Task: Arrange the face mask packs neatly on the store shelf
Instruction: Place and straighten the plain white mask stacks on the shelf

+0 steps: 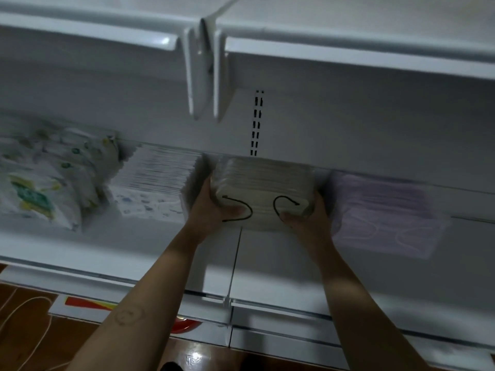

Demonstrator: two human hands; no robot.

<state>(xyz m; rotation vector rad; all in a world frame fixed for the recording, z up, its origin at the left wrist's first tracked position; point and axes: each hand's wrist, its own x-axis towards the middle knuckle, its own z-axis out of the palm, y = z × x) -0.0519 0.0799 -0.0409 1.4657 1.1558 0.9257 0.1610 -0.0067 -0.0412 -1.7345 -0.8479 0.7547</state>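
Thumbs on top, fingers wrapped round each end: left hand (211, 207) and right hand (312, 218) grip the white mask pack (265, 183) on the shelf (160, 247) between printed stack (158, 186) and purple pack (383, 210), probably squaring it.

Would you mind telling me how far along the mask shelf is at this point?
Looks done: patterned packs and white stack sit side by side on the shelf. In hand: left hand and right hand grip the cream pack between that stack and the lilac pack. Left: the lilac pack lies flat, probably needing straightening.
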